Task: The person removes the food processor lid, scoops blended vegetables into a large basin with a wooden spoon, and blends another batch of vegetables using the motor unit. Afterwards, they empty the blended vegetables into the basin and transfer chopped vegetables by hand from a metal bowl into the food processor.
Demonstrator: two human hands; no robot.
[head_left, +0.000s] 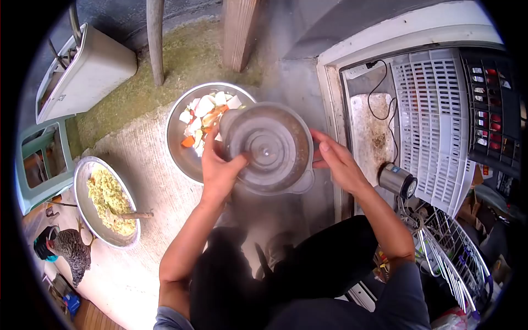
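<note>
A round, translucent grey plastic container (267, 148) with a tab on its rim is between my hands; whether it is a bowl or a lid I cannot tell. My left hand (217, 168) grips its left side, thumb across the face. At the right rim, my right hand (338, 162) holds the edge with its fingers. The container partly covers a metal basin (181, 159) on the ground. White and orange chopped vegetables (206, 115) lie in that basin.
An oval basin (81, 181) holds yellowish-green mash and a wooden-handled tool (132, 215). A speckled chicken (72, 250) stands nearby. Left are a green stool (27, 190) and white bin (91, 71); right, a white crate (432, 110), metal canister (393, 179) and wire rack (448, 258).
</note>
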